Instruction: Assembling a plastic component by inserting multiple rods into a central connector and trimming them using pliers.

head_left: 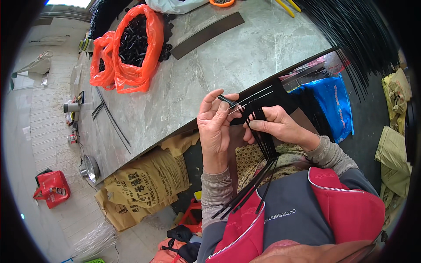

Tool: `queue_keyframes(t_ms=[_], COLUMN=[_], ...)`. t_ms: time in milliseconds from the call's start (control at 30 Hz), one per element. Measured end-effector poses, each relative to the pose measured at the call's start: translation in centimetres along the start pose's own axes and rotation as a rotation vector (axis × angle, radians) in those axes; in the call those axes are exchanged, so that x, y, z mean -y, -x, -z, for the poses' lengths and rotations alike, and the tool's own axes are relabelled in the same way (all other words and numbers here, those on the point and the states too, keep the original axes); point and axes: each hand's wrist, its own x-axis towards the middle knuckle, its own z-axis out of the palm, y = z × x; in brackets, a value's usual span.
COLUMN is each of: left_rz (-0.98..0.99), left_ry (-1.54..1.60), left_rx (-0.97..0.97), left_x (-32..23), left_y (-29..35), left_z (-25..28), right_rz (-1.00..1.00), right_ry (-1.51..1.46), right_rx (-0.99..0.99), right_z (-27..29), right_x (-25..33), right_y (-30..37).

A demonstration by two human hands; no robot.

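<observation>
My left hand [214,127], raised at the table's front edge, pinches a short black tube [227,101] between thumb and fingers. Thin, shiny rods [256,95] run from beside those fingertips toward the upper right; where they end is hard to see. In my right hand [283,125] is a bundle of long, thin black rods [265,147], gripped between thumb and curled fingers. The bundle slants down over my lap, its lower ends spread near my left forearm. Its upper ends come close to my left fingertips; whether they touch the tube I cannot tell.
On the grey table [188,87] stand orange bags [153,48] of small black parts. A dark flat strip [208,35] lies behind my hands. A large pile of black rods [359,35] overhangs the right end. Below are a brown sack [147,184] and a blue bag [335,105].
</observation>
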Motion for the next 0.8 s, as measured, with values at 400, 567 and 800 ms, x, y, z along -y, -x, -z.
queue_keyframes(t_ms=[400,567,800], left_rz=[-0.009,-0.006,0.02], left_ry=[0.102,0.082,0.083], left_rx=[0.031,0.061,-0.013], left_x=[0.4,0.6,0.1], left_y=[-0.1,0.1,0.3], left_z=[0.5,1.0,-0.2], right_rz=[-0.003,-0.018,-0.021], right_ry=[0.001,0.012,0.003], right_rx=[0.016,0.014,0.012], right_z=[-0.1,-0.2,-0.2], right_x=[0.2,0.3,0.4], right_y=[0.2,0.2,0.1])
